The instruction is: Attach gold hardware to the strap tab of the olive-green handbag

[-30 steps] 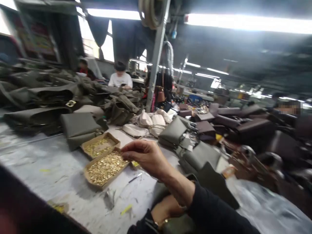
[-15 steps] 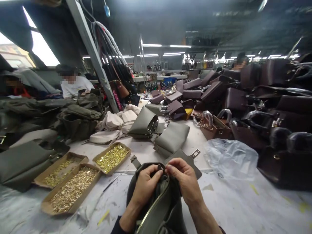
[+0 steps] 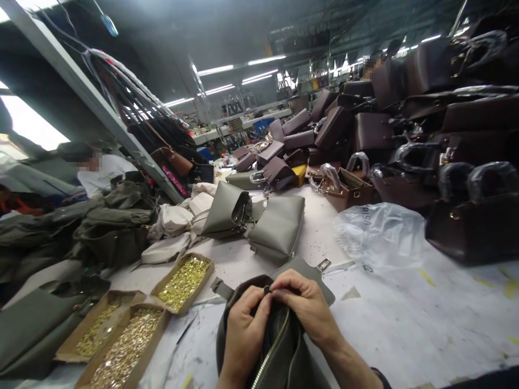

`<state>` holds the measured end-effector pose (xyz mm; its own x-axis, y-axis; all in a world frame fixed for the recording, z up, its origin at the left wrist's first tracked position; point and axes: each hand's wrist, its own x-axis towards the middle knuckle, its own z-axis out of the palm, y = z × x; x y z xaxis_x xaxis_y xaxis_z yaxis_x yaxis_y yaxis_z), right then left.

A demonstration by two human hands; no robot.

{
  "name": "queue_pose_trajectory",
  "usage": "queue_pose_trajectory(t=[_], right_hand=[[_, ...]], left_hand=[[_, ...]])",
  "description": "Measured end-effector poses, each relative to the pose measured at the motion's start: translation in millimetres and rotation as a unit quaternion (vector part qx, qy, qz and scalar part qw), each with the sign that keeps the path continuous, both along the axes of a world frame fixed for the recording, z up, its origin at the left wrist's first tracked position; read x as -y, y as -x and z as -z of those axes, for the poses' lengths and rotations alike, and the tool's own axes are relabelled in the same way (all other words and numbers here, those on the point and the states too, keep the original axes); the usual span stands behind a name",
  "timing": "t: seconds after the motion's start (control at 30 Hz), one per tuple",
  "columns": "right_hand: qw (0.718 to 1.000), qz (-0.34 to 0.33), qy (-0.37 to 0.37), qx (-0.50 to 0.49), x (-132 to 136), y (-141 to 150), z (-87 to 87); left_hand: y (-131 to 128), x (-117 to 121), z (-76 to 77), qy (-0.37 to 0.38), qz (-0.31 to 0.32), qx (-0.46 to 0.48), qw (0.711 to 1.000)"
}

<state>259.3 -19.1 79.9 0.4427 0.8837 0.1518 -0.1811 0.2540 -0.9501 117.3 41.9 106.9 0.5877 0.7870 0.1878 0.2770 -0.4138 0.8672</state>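
Note:
An olive-green handbag (image 3: 298, 359) is directly before me, its top facing up and a gold-toothed zip (image 3: 271, 350) curving along the opening. My left hand (image 3: 245, 327) is closed at the bag's far rim, thumb and forefinger pinched beside a small dark piece (image 3: 266, 290). From the other side my right hand (image 3: 310, 303) pinches the same spot, fingertips almost meeting the left ones. What exactly lies between the fingertips is too small to make out. A strap end (image 3: 222, 289) sticks out at the bag's left, and a flap with a metal buckle (image 3: 324, 265) lies beyond.
Cardboard trays of gold-coloured metal fittings (image 3: 184, 283) (image 3: 127, 346) stand at left. Green bags (image 3: 279, 227) lie ahead, beside pale bags (image 3: 174, 219). A clear plastic bag (image 3: 381, 235) and piled dark brown handbags (image 3: 373, 132) occupy the right. A person (image 3: 107, 170) sits far left.
The camera view has tilted and turned, so the surroundings sit differently in the picture. Both hands stay at the bag's rim, the fingertips now closer together around the small dark piece.

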Motion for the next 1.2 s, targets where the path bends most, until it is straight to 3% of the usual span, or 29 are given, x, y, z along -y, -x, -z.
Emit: queue_pose_trajectory(t=[0.3, 0.6, 0.87, 1.2], right_hand=[[1.000, 0.012, 0.014, 0.016, 3, 2, -2.8], [0.997, 0.046, 0.037, 0.048, 4, 9, -0.5], [0.991, 0.029, 0.014, 0.127, 5, 8, -3.9], [0.993, 0.027, 0.023, 0.115, 6, 11, 2.9]], left_hand=[[-2, 5, 3.0, -0.044, -0.008, -0.007, 0.999], [-2, 5, 5.2, -0.015, -0.009, 0.007, 1.000], [-2, 7, 3.0, -0.013, -0.010, 0.015, 1.000], [0, 8, 6.8, -0.016, -0.001, 0.017, 1.000]])
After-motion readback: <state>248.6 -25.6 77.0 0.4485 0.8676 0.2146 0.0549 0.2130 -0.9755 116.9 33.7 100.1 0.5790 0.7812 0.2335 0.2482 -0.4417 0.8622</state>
